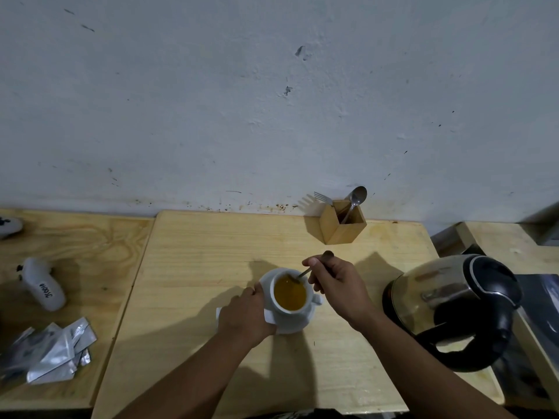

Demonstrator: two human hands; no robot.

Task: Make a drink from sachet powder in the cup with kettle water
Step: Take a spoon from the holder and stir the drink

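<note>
A white cup point(279, 309) full of amber drink stands on a white saucer point(295, 326) in the middle of the wooden table point(211, 252). My right hand point(335, 282) grips a spoon point(302, 274) by its dark handle, and the bowl dips into the drink at the cup's far rim. My left hand point(245, 319) rests against the saucer's left edge, with a white scrap of sachet point(268, 316) under its fingers. A steel kettle point(453, 303) with a black lid and handle stands to the right.
A wooden holder point(341, 226) with a spoon and a fork stands by the wall behind the cup. On the left table lie several silver sachets point(57, 352) and a white controller point(44, 285). A dark surface point(538, 297) lies behind the kettle.
</note>
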